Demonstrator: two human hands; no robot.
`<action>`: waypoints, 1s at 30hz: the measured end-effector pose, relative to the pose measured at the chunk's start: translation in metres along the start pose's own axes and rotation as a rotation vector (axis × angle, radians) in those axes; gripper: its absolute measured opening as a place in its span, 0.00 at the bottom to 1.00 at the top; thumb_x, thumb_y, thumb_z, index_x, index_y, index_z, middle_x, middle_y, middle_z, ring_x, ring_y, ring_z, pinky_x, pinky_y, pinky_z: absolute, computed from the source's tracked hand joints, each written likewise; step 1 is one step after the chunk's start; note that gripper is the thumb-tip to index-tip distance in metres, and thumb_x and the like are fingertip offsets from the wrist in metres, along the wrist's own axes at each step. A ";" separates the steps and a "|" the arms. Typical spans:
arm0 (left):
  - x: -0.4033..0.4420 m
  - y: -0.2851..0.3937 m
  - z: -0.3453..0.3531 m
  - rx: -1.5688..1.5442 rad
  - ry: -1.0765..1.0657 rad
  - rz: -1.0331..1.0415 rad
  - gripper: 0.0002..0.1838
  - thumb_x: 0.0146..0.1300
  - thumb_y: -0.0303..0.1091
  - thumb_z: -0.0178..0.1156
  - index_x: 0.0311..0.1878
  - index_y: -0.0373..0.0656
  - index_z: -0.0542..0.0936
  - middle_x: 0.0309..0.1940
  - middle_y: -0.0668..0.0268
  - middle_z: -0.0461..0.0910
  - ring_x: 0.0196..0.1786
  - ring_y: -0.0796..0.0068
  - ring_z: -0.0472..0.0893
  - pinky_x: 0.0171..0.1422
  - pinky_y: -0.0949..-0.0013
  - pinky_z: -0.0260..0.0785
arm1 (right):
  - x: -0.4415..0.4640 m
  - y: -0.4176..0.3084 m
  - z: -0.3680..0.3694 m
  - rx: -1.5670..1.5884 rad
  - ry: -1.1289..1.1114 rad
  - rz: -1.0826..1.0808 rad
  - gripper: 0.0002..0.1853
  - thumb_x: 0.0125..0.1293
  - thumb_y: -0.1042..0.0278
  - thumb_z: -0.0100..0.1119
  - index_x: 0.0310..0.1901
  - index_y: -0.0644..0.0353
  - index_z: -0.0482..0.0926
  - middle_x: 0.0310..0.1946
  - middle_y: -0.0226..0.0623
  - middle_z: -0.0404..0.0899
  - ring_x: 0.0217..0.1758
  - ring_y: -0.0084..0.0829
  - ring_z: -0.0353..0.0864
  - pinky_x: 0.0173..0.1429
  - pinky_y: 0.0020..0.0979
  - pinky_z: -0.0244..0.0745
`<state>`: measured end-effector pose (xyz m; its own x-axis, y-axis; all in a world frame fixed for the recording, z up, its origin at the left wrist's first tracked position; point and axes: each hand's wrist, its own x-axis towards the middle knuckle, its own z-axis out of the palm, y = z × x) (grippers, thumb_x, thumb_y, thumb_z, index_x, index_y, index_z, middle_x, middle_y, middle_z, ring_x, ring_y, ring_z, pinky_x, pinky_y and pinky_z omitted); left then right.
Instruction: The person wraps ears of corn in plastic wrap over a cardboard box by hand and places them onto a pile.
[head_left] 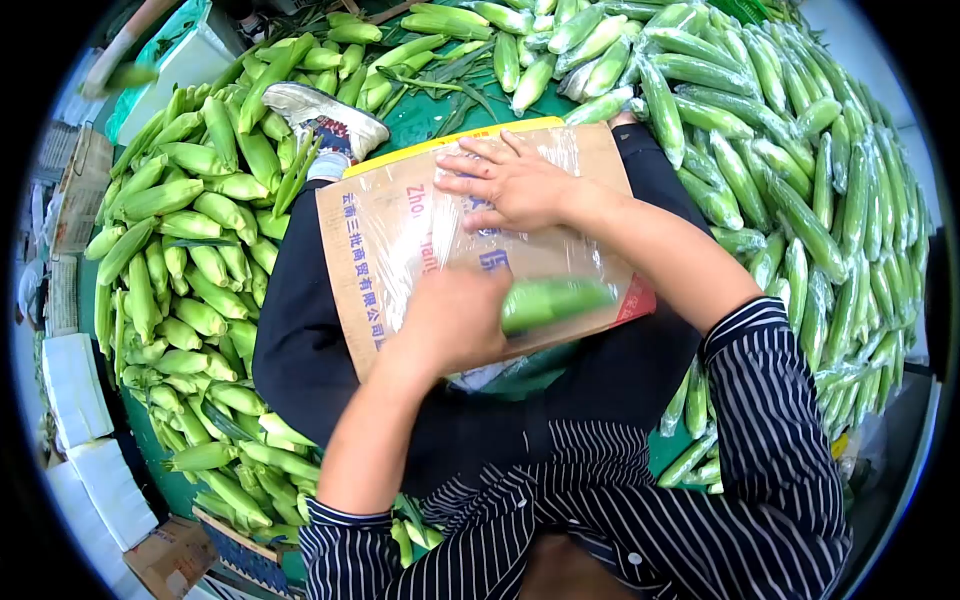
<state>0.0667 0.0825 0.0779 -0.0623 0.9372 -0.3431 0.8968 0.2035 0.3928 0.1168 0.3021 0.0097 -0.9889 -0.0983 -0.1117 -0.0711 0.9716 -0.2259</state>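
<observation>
Across my lap lies a printed cardboard sheet or box point(590, 160) with shiny clear plastic over its face. My left hand point(455, 315) is closed around one end of a green ear of corn point(555, 305), which is blurred and lies along the near part of the cardboard. Most of the left fingers are hidden from view. My right hand point(520, 185) rests palm down on the far part of the cardboard, fingers spread and pointing left. A yellow edge point(420, 148) shows behind the cardboard.
Unwrapped ears of corn point(190, 270) in husks are heaped on my left. Plastic-wrapped ears point(780, 170) form a large pile on my right. A shoe point(325, 115) sits just beyond the cardboard. White blocks point(85, 390) and a carton point(170, 555) stand at the far left.
</observation>
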 end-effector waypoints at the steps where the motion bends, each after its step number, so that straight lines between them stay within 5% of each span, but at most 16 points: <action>1: -0.019 0.010 0.001 -0.126 -0.151 0.012 0.25 0.53 0.41 0.72 0.52 0.41 0.81 0.41 0.45 0.88 0.48 0.42 0.87 0.53 0.45 0.79 | 0.000 -0.001 0.000 -0.003 0.017 0.009 0.38 0.78 0.32 0.52 0.84 0.35 0.61 0.88 0.26 0.51 0.92 0.40 0.41 0.89 0.66 0.33; 3: -0.057 0.022 0.035 -0.328 -0.316 0.055 0.29 0.51 0.42 0.75 0.56 0.43 0.80 0.40 0.47 0.88 0.48 0.41 0.87 0.54 0.44 0.79 | 0.000 0.000 0.009 -0.015 0.042 0.005 0.39 0.77 0.31 0.51 0.84 0.37 0.61 0.88 0.26 0.51 0.92 0.40 0.41 0.89 0.65 0.34; 5: -0.091 0.035 0.073 -0.336 -0.599 0.092 0.29 0.51 0.42 0.75 0.56 0.44 0.80 0.44 0.52 0.88 0.50 0.43 0.87 0.56 0.46 0.79 | -0.011 -0.016 0.008 0.150 0.038 -0.059 0.41 0.72 0.40 0.65 0.80 0.49 0.68 0.80 0.40 0.66 0.84 0.49 0.60 0.86 0.57 0.52; 7: -0.123 0.041 0.100 -0.568 -0.488 0.000 0.31 0.53 0.32 0.72 0.63 0.44 0.79 0.56 0.52 0.82 0.61 0.47 0.83 0.64 0.53 0.77 | -0.061 -0.087 -0.034 0.384 -0.320 -0.069 0.45 0.60 0.44 0.79 0.75 0.56 0.73 0.68 0.50 0.78 0.69 0.53 0.78 0.74 0.46 0.73; 10: -0.167 0.030 0.099 -1.116 -0.140 -0.113 0.32 0.58 0.32 0.76 0.66 0.42 0.78 0.57 0.50 0.83 0.59 0.49 0.85 0.67 0.52 0.77 | -0.174 -0.159 -0.025 0.510 -0.606 -0.097 0.49 0.60 0.33 0.75 0.76 0.57 0.72 0.64 0.48 0.79 0.67 0.54 0.80 0.71 0.47 0.76; 13: -0.193 -0.003 0.111 -1.451 0.263 -0.008 0.26 0.69 0.45 0.73 0.60 0.36 0.81 0.52 0.50 0.86 0.56 0.53 0.85 0.67 0.47 0.77 | -0.240 -0.202 0.063 1.233 -0.161 0.316 0.39 0.63 0.44 0.78 0.70 0.57 0.77 0.63 0.49 0.80 0.68 0.51 0.79 0.73 0.45 0.75; 15: -0.152 0.011 0.110 -1.334 0.822 0.053 0.24 0.78 0.52 0.61 0.47 0.35 0.81 0.40 0.56 0.84 0.48 0.57 0.85 0.61 0.51 0.79 | -0.222 -0.210 0.033 1.114 0.046 0.460 0.35 0.65 0.53 0.78 0.70 0.58 0.77 0.60 0.46 0.82 0.69 0.48 0.79 0.75 0.43 0.73; 16: -0.128 0.028 0.093 -1.686 1.158 -0.172 0.26 0.83 0.56 0.50 0.38 0.41 0.75 0.34 0.63 0.79 0.42 0.64 0.82 0.54 0.56 0.79 | -0.207 -0.213 0.057 1.216 0.579 0.427 0.26 0.73 0.52 0.68 0.67 0.56 0.79 0.58 0.42 0.82 0.67 0.46 0.80 0.77 0.46 0.72; 17: -0.102 0.029 0.077 -1.817 1.443 -0.419 0.22 0.85 0.50 0.48 0.35 0.45 0.70 0.31 0.66 0.73 0.37 0.66 0.78 0.49 0.59 0.77 | -0.179 -0.216 0.067 2.108 0.942 0.542 0.23 0.80 0.47 0.56 0.65 0.54 0.77 0.60 0.39 0.81 0.68 0.44 0.79 0.78 0.50 0.71; 19: -0.057 0.042 0.028 -1.900 1.466 -0.394 0.17 0.84 0.44 0.47 0.41 0.43 0.74 0.36 0.65 0.76 0.41 0.67 0.81 0.51 0.65 0.78 | -0.125 -0.199 0.004 2.461 1.485 0.355 0.25 0.83 0.40 0.47 0.68 0.48 0.71 0.65 0.38 0.78 0.74 0.40 0.74 0.79 0.52 0.69; 21: -0.013 0.056 0.036 -1.341 1.255 -0.105 0.13 0.80 0.36 0.53 0.55 0.36 0.75 0.50 0.58 0.80 0.56 0.60 0.83 0.66 0.61 0.74 | -0.091 -0.189 -0.033 2.587 1.358 0.400 0.26 0.82 0.41 0.50 0.68 0.51 0.72 0.67 0.37 0.78 0.74 0.37 0.74 0.80 0.46 0.67; 23: 0.018 0.063 0.039 -0.940 1.035 0.240 0.29 0.75 0.34 0.63 0.75 0.33 0.72 0.67 0.51 0.80 0.71 0.54 0.78 0.82 0.53 0.63 | -0.075 -0.152 -0.043 2.087 1.471 0.732 0.22 0.81 0.47 0.57 0.63 0.55 0.77 0.57 0.38 0.83 0.60 0.37 0.84 0.64 0.40 0.82; 24: 0.020 0.078 0.022 -1.330 1.049 0.206 0.35 0.65 0.35 0.75 0.72 0.34 0.75 0.69 0.54 0.80 0.75 0.55 0.74 0.83 0.55 0.60 | -0.086 -0.096 -0.029 2.485 1.281 0.184 0.20 0.80 0.48 0.60 0.59 0.55 0.79 0.51 0.39 0.84 0.52 0.35 0.86 0.57 0.41 0.86; 27: -0.024 -0.010 -0.023 -0.841 0.924 -0.065 0.27 0.65 0.36 0.75 0.66 0.41 0.81 0.63 0.57 0.84 0.75 0.59 0.77 0.79 0.57 0.66 | -0.125 0.081 -0.080 2.202 1.287 0.009 0.27 0.81 0.40 0.55 0.61 0.59 0.77 0.52 0.43 0.85 0.55 0.41 0.85 0.64 0.46 0.82; 29: -0.020 -0.109 -0.019 -0.914 1.187 -0.328 0.15 0.67 0.31 0.72 0.55 0.39 0.85 0.43 0.62 0.89 0.51 0.63 0.88 0.65 0.61 0.76 | -0.130 0.153 -0.114 1.546 1.774 0.493 0.43 0.80 0.32 0.51 0.75 0.67 0.65 0.72 0.49 0.73 0.75 0.42 0.73 0.82 0.46 0.65; 30: -0.021 -0.165 -0.020 -0.935 1.315 -0.432 0.15 0.69 0.30 0.70 0.56 0.37 0.84 0.46 0.60 0.87 0.49 0.64 0.86 0.64 0.62 0.77 | -0.121 0.127 -0.125 1.646 1.676 0.687 0.46 0.80 0.33 0.52 0.80 0.69 0.57 0.79 0.49 0.64 0.86 0.40 0.58 0.88 0.45 0.53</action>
<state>-0.0891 0.0347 0.0377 -0.9540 0.2553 0.1573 0.1942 0.1264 0.9728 0.2113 0.4641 0.1159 -0.1151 0.9852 -0.1268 -0.5315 -0.1689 -0.8301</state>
